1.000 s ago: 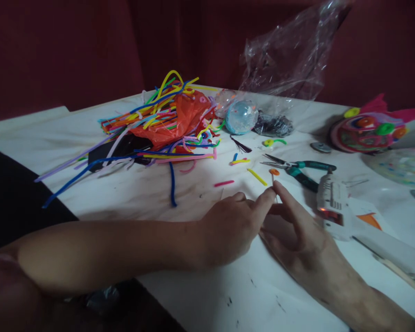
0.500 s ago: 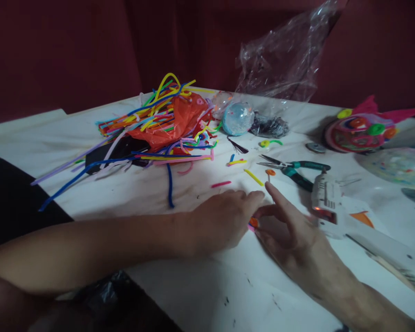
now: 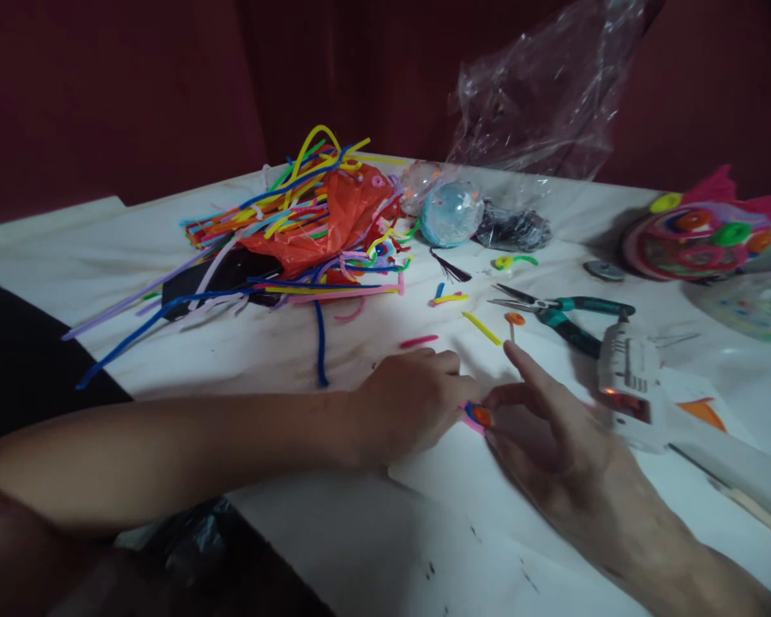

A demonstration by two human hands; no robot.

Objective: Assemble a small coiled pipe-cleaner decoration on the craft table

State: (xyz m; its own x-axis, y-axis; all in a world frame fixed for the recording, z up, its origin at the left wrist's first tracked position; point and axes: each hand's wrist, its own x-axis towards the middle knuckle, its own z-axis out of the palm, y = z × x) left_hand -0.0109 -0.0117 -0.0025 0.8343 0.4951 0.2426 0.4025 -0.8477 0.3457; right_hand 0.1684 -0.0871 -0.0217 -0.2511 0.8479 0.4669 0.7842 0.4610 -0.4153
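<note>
both hands, left hand (image 3: 411, 403) and right hand (image 3: 552, 433), pinch the coiled piece (image 3: 477, 416) between them.

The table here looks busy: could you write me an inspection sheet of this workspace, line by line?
Surface: white table with dark specks near the front edge.
Job's things: small coiled piece, orange and pink, pinched between both hands.
Clutter: pile of pipe cleaners over an orange bag; cut bits; pliers; glue gun; clear ball; crumpled plastic wrap; decorated ball.
Hands: left hand and right hand meet at the coil, fingers closed on it.
Cables: nothing seen.
Surroundings: dark red backdrop; dim light.
</note>
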